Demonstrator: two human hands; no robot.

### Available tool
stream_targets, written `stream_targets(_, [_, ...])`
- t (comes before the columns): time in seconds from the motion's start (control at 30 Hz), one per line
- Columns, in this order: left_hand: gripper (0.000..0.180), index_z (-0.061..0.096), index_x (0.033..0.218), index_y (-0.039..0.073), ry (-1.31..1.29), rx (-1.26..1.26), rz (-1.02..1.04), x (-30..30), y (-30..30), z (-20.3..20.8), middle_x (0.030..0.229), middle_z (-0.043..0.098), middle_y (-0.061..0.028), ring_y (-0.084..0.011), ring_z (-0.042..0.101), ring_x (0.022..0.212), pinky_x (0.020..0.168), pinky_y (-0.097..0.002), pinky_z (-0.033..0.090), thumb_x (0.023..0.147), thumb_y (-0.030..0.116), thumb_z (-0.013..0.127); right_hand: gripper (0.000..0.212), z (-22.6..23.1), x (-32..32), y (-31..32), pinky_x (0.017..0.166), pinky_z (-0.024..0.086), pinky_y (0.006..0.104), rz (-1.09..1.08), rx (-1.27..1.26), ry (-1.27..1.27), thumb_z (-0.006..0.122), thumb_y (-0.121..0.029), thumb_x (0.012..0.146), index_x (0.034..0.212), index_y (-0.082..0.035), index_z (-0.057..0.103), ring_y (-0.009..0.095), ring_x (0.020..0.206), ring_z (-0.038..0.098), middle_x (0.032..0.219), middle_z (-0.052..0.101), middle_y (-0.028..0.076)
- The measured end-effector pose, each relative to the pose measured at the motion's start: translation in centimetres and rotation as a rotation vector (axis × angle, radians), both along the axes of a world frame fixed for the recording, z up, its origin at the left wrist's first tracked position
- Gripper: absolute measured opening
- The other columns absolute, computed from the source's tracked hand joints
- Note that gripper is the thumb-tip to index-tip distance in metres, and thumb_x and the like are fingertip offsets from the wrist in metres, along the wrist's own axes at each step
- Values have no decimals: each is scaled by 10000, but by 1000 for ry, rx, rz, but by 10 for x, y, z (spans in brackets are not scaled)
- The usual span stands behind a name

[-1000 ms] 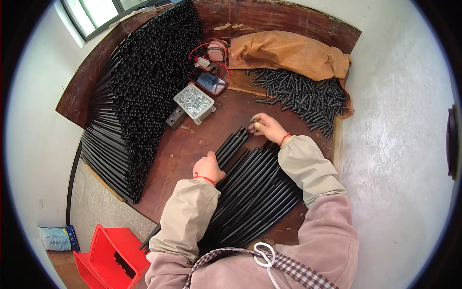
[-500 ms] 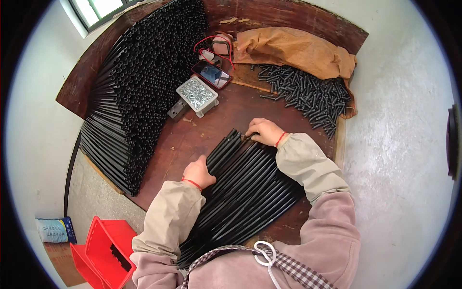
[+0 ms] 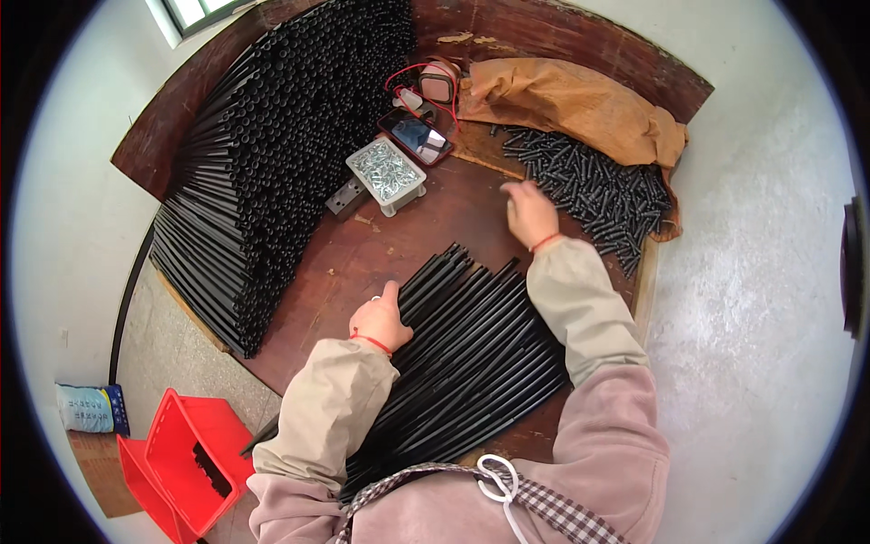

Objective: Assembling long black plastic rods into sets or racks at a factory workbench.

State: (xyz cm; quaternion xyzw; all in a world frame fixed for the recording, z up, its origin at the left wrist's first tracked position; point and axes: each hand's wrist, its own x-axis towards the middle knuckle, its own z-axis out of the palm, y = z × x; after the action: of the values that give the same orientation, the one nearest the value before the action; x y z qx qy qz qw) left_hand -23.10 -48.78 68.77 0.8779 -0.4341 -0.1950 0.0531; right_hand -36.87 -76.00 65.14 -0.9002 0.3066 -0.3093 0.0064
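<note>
A fan of long, thin black tubes [image 3: 462, 363] lies on the reddish-brown table in front of me, the near ends running under my apron. My left hand [image 3: 381, 322] is closed on tubes at the left side of this fan, its thumb raised and its other fingers partly hidden. Beyond the far tube ends, my right hand [image 3: 532, 215] is above the table, slightly blurred, close to a heap of short black ribbed pieces [image 3: 589, 186]. Whether anything is between its fingers cannot be seen. One dark tube end [image 3: 258, 440] sticks out beside my left forearm.
A tall stack of black tubes [image 3: 281, 118] fills the left back. A white tub [image 3: 388, 172] of small shiny metal parts stands beside a phone [image 3: 415, 136] and a metal block [image 3: 346, 198]. Orange-brown cloth [image 3: 571, 95] borders the heap. Red bins [image 3: 186, 462] stand lower left.
My right hand has left the far tube ends and moved up and right toward the short black pieces. My left hand stays at the tubes, its thumb now raised. The whole view has shifted slightly.
</note>
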Motion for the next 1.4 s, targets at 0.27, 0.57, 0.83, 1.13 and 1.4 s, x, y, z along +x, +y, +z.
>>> stream_targets(0.27, [605, 442, 1146, 80, 128, 95, -67, 14, -10, 6, 920, 624, -154, -358, 603, 810, 716, -391, 485, 593, 170, 670, 122, 18, -8, -9, 581, 470, 369, 25, 70, 383, 523, -68, 718, 825, -122, 547, 277, 746, 592, 900, 602, 78])
stream_targets(0.57, [536, 464, 1089, 66, 189, -29, -143, 5, 1, 2, 839, 626, -166, -362, 605, 793, 702, -397, 483, 594, 152, 653, 182, 12, -44, 27, 705, 452, 310, 572, 233, 146, 615, -71, 693, 865, -129, 609, 251, 760, 543, 829, 569, 46])
stream_targets(0.83, [516, 470, 1071, 59, 135, -17, -82, -4, 2, 6, 831, 627, -164, -363, 605, 792, 695, -394, 483, 595, 148, 650, 224, 9, -33, 34, 725, 448, 299, 606, 386, 189, 627, -65, 691, 895, -154, 651, 226, 728, 518, 799, 556, 34])
stream_targets(1.13, [541, 471, 1088, 54, 161, 15, -50, 3, -3, 10, 870, 630, -161, -354, 600, 816, 719, -387, 480, 596, 171, 662, 236, 3, -23, 50, 754, 449, 284, 438, 875, 38, 614, -52, 703, 921, -133, 655, 201, 775, 537, 816, 570, 34])
stream_targets(1.4, [506, 469, 1051, 51, 218, -24, -114, 9, 2, 8, 869, 629, -158, -349, 601, 816, 718, -389, 482, 603, 172, 670, 210, 7, -46, 37, 742, 465, 294, 389, 705, 33, 620, -60, 688, 880, -124, 674, 229, 765, 564, 832, 590, 42])
